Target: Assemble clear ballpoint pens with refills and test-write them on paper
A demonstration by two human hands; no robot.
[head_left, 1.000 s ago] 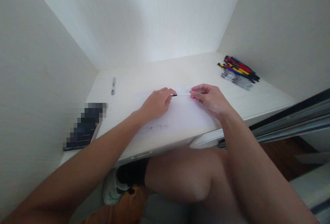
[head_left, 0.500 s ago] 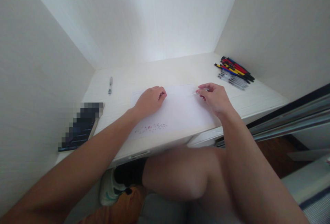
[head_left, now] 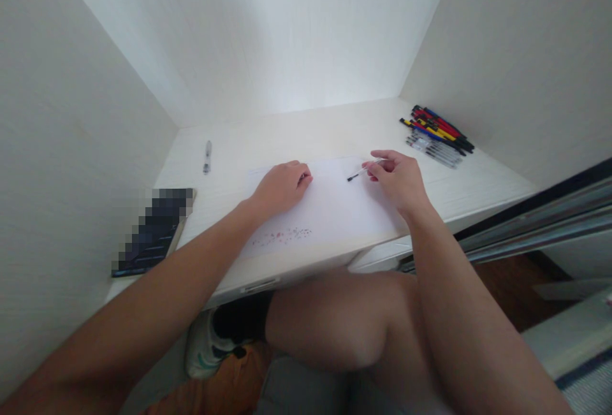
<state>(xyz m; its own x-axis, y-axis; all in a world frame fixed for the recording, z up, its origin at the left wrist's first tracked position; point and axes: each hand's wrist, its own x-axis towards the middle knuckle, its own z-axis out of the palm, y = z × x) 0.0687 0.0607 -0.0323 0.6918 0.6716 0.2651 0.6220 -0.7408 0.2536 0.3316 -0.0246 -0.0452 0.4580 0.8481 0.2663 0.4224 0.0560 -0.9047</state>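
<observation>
My right hand (head_left: 399, 179) pinches a thin clear pen (head_left: 364, 171) whose black tip points left, just above a white sheet of paper (head_left: 335, 211) on the desk. My left hand (head_left: 282, 187) rests curled on the sheet's left part, a short gap from the pen tip. Its fingers are closed, and what they hold, if anything, is hidden. Small coloured scribbles (head_left: 282, 234) mark the sheet's near left corner.
A pile of several pens (head_left: 437, 133), red, yellow, blue, black and clear, lies at the desk's far right by the wall. A single pen (head_left: 207, 156) lies far left. A dark flat object (head_left: 153, 231) sits at the near left edge. My bare knee (head_left: 335, 326) is under the desk.
Both hands held the pen together a second ago. They have drawn apart; the pen stays in my right hand, its black tip now showing, and my left hand has pulled back curled.
</observation>
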